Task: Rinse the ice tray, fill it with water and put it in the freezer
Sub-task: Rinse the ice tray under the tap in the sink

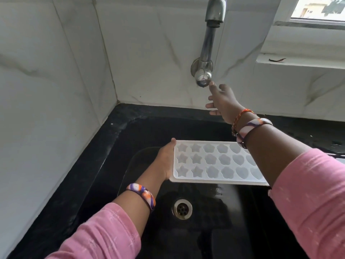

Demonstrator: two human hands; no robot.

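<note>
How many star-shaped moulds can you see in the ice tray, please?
6: two left-most columns of the ice tray, three rows each, beside the left hand. The right arm covers the tray's right end, so more may be hidden.

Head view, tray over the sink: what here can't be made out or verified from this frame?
- Ice tray: its right end is hidden behind the right forearm.
- Tap: the spout mouth is cut off by the top edge; no stream of water can be made out.
- Right hand: fingertips at the tap knob, but whether they grip it is unclear.
- Left hand: fingers under the tray are hidden.
- Freezer: not in view.
</note>
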